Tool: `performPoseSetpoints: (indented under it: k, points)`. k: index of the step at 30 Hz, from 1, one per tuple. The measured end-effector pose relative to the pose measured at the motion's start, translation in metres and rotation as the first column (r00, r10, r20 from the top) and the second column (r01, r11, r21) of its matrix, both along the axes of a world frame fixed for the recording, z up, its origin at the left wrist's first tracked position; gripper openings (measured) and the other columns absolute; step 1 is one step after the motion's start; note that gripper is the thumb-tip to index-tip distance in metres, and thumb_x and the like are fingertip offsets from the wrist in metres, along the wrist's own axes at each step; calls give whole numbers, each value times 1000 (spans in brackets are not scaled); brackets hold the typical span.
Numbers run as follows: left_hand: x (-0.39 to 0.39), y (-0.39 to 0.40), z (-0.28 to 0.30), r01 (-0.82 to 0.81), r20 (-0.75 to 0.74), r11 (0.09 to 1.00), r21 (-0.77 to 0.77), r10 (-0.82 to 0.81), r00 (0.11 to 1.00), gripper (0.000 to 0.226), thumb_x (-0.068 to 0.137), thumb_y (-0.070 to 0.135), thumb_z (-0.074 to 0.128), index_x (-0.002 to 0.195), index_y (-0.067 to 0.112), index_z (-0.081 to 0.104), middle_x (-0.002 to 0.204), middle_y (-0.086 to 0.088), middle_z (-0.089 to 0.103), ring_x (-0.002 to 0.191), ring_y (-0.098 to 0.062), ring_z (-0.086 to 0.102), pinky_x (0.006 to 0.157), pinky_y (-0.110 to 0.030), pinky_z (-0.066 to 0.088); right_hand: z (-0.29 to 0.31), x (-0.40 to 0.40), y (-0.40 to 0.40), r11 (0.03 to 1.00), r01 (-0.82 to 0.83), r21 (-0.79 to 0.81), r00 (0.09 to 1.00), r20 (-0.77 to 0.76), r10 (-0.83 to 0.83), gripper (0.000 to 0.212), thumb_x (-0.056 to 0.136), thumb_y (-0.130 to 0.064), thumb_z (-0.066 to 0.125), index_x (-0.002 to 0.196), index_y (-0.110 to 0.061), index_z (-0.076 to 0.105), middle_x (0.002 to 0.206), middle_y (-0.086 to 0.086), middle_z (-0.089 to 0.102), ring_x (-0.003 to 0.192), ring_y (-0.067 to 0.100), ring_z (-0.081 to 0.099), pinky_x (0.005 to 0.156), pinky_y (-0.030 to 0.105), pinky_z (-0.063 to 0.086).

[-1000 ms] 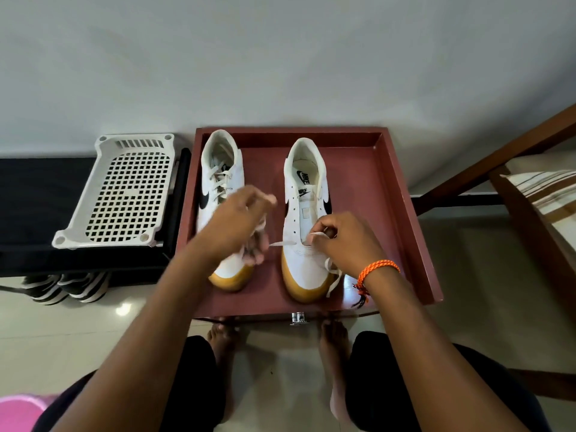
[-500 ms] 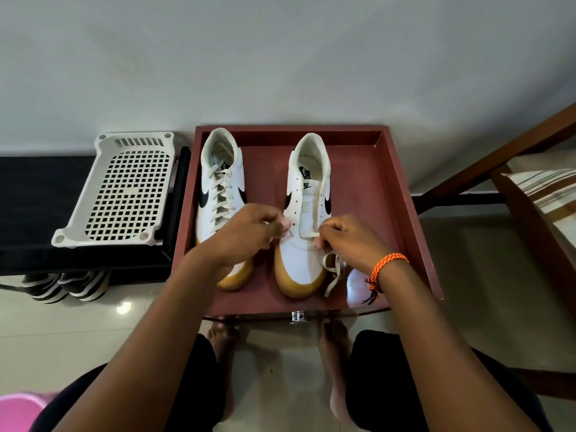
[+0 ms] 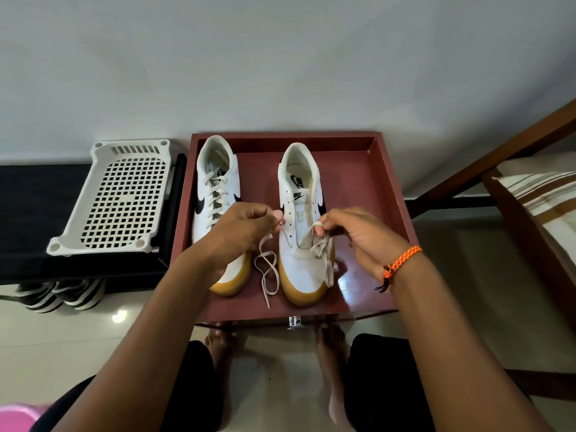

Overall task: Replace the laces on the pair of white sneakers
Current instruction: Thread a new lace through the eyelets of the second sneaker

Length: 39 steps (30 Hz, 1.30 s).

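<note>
- The left hand (image 3: 246,232) is pinching one lace (image 3: 268,269) end, which is now trailing loose between the shoes.
- The right hand (image 3: 352,235) is pinching the other end at the right sneaker (image 3: 304,244)'s lowest eyelets.
- Lacing is only beginning; the left sneaker (image 3: 215,194) is sitting fully laced in the tray (image 3: 374,188).

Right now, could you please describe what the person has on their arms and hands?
Both forearms are bare, with no sleeves in view. The right hand has a braided orange wristband at the wrist, with a dark frayed end hanging down. The left hand shows no band, and no gloves or rings are visible on either.
</note>
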State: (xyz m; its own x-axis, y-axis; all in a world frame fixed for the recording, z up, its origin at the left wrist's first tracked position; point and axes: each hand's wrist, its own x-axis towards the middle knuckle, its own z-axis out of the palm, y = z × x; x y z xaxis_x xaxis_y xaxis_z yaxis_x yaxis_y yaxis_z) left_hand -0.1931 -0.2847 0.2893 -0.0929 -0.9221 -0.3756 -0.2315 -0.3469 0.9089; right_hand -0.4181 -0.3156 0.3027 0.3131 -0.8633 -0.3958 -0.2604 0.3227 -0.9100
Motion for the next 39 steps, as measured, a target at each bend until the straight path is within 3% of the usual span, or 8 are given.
performPoseSetpoints:
  k: [6, 9, 15, 22, 24, 27, 32, 39]
  points:
    - [-26, 10, -12, 158, 434, 842, -515, 97, 896, 27, 104, 20, 58, 130, 27, 65, 125, 12, 69, 124, -18, 55, 104, -44, 48, 11, -8, 2, 1000, -4, 9, 980, 201, 2, 37, 90, 5, 43, 61, -6, 63, 88, 19, 63, 88, 13, 62, 84, 21, 48]
    - [-47, 14, -11, 164, 268, 899, -407, -54, 962, 33, 108, 23, 49, 133, 37, 65, 116, 14, 71, 126, -16, 54, 109, -45, 45, 11, -12, 2, 999, -39, 4, 979, 202, 38, 29, 85, 0, 48, 61, -6, 64, 81, 15, 61, 84, 15, 60, 88, 26, 45]
    - [-43, 6, -5, 23, -131, 975, -223, -53, 990, 23, 112, 15, 52, 126, 22, 70, 77, -1, 64, 70, -9, 56, 74, -29, 42, 12, -22, -3, 999, 3, 46, 960, 281, -15, 25, 83, -1, 51, 60, -7, 58, 72, 13, 50, 63, 15, 51, 62, 29, 41]
    - [-26, -1, 4, -128, -636, 986, -103, 34, 771, 44, 101, 15, 59, 145, 17, 60, 90, -2, 62, 70, -13, 40, 63, -25, 36, 12, -35, -11, 964, 191, 185, 908, 341, -245, 35, 83, -3, 42, 52, -11, 57, 79, 9, 63, 76, 13, 59, 66, 31, 38]
    - [-26, 0, 4, -130, -646, 986, -103, 33, 762, 45, 100, 15, 61, 146, 18, 60, 92, -2, 62, 70, -13, 41, 64, -25, 36, 1, -34, -13, 971, 235, 42, 972, -23, -234, 39, 80, -4, 47, 46, -13, 64, 67, 4, 67, 83, 22, 63, 80, 38, 44]
    - [-27, 1, 6, -131, -507, 976, -172, 26, 861, 40, 99, 18, 68, 139, 21, 64, 87, -2, 62, 68, -15, 36, 64, -25, 35, -9, -24, -8, 950, 9, -313, 636, -731, -247, 30, 82, -16, 55, 71, -26, 81, 90, -8, 76, 106, 27, 62, 101, 49, 42]
    - [-30, 1, 7, -133, -386, 960, -248, 28, 922, 39, 103, 6, 65, 139, 20, 57, 86, -10, 65, 66, -19, 37, 58, -28, 32, 6, 7, 2, 873, 82, -480, 996, 24, -81, 37, 95, 1, 48, 109, -11, 81, 101, -1, 79, 100, 12, 73, 91, 34, 58]
    - [-23, -1, 6, -362, -444, 923, -135, 270, 855, 36, 103, 1, 62, 135, 14, 52, 84, -8, 65, 51, -5, 41, 52, -21, 30, 0, 4, -2, 940, -42, -339, 997, 40, 59, 28, 96, -14, 52, 79, -4, 71, 71, 15, 61, 69, 22, 49, 62, 33, 41]
